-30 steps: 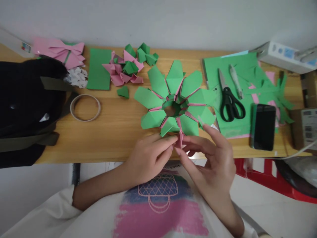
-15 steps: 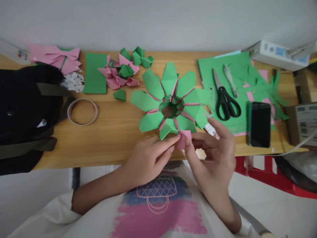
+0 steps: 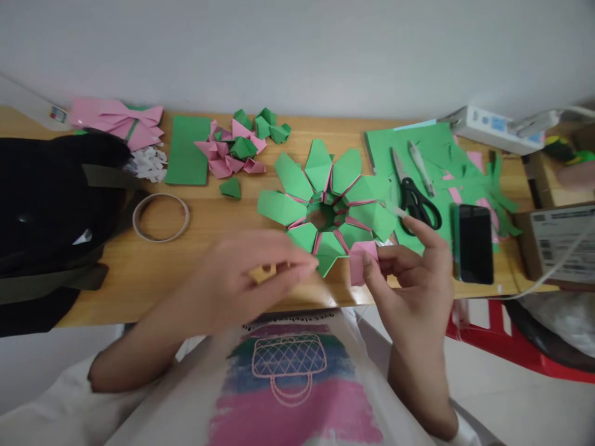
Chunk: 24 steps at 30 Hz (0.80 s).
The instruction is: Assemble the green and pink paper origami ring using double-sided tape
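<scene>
My right hand (image 3: 416, 285) pinches a small folded pink paper piece (image 3: 357, 265) between thumb and fingers. That piece lies against the near edge of a ring of folded green and pink paper (image 3: 320, 170), shaped like an open flower with petals around a hollow centre. A pale strip (image 3: 394, 209) shows at the tip of my raised right index finger. My left hand (image 3: 242, 282), blurred, hovers left of the pink piece and apart from it. Its thumb and fingertips are pressed together; what they hold, if anything, cannot be made out.
Folded pink and green pieces (image 3: 232, 148) are heaped behind left, beside green paper (image 3: 188, 152) and a tape roll (image 3: 185, 226). At right are scissors (image 3: 418, 201), a pen-like cutter (image 3: 421, 167), a phone (image 3: 474, 244) and paper scraps. A black bag (image 3: 51, 217) covers the left end.
My left hand has let go of the pink piece and moved left, fingertips pinched. My right hand still holds the pink piece. The whole view has shifted slightly.
</scene>
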Each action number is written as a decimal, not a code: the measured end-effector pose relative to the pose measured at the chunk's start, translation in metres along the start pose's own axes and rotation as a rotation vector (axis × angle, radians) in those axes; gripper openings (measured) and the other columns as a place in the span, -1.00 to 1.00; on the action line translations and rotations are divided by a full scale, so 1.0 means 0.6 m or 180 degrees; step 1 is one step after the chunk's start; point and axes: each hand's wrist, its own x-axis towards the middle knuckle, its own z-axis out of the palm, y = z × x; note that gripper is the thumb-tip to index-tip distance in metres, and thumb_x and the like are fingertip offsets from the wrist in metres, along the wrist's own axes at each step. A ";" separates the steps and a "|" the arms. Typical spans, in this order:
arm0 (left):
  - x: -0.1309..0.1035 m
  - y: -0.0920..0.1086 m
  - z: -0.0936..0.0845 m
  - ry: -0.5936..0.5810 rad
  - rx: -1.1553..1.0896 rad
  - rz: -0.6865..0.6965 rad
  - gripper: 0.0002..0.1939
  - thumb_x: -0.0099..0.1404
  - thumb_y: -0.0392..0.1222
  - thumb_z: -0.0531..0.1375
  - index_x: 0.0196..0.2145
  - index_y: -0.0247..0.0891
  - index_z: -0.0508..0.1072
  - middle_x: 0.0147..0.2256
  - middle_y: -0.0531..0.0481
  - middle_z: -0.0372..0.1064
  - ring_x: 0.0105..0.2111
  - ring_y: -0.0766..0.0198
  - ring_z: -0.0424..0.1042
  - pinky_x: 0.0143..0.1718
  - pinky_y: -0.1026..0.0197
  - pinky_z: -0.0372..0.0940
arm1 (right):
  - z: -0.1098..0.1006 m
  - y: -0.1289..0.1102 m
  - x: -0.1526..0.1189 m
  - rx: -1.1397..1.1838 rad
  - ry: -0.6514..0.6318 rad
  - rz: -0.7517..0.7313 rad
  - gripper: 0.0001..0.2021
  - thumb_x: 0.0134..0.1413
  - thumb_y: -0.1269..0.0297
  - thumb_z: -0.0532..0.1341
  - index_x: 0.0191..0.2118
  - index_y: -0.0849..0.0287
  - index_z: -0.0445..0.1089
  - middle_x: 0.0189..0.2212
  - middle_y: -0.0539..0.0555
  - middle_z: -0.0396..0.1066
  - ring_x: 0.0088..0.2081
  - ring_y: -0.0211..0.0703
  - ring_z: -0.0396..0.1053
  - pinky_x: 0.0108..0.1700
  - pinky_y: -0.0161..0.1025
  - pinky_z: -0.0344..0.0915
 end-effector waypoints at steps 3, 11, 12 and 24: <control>0.049 -0.005 0.000 0.0185 0.0525 0.0185 -0.82 0.34 -0.28 0.16 -0.36 -0.22 0.56 -0.39 0.08 0.56 -0.41 0.33 0.47 -0.41 0.30 0.23 | -0.002 0.001 0.001 0.0004 -0.0011 0.0068 -0.41 0.06 0.43 0.33 0.19 0.08 0.16 -0.52 -0.12 0.45 -0.50 -0.25 0.40 -0.52 -0.31 0.33; 0.156 -0.012 0.036 -0.1314 0.0510 0.0402 -0.92 0.22 -0.32 0.28 -0.32 -0.27 0.60 -0.38 0.04 0.57 -0.45 0.32 0.46 -0.41 0.28 0.20 | -0.005 0.005 -0.003 -0.0078 0.0018 0.0057 -0.39 0.06 0.42 0.33 0.20 0.05 0.13 -0.44 -0.10 0.47 -0.45 -0.25 0.40 -0.46 -0.27 0.32; 0.160 -0.015 0.039 -0.1343 0.0480 0.0411 -0.93 0.21 -0.33 0.29 -0.32 -0.27 0.60 -0.38 0.05 0.57 -0.46 0.33 0.46 -0.41 0.28 0.20 | -0.005 0.005 -0.004 -0.0082 0.0020 0.0051 -0.38 0.06 0.42 0.33 0.21 0.04 0.12 -0.43 -0.09 0.48 -0.44 -0.25 0.41 -0.46 -0.27 0.32; 0.133 -0.016 0.050 -0.1029 0.0386 0.0431 -0.88 0.25 -0.39 0.24 -0.30 -0.25 0.57 -0.30 0.04 0.59 -0.32 0.27 0.52 -0.32 0.25 0.28 | -0.002 0.014 -0.025 -0.0291 0.0146 -0.0297 -0.31 0.01 0.49 0.33 0.25 0.01 0.12 -0.35 -0.07 0.49 -0.42 -0.26 0.41 -0.40 -0.24 0.34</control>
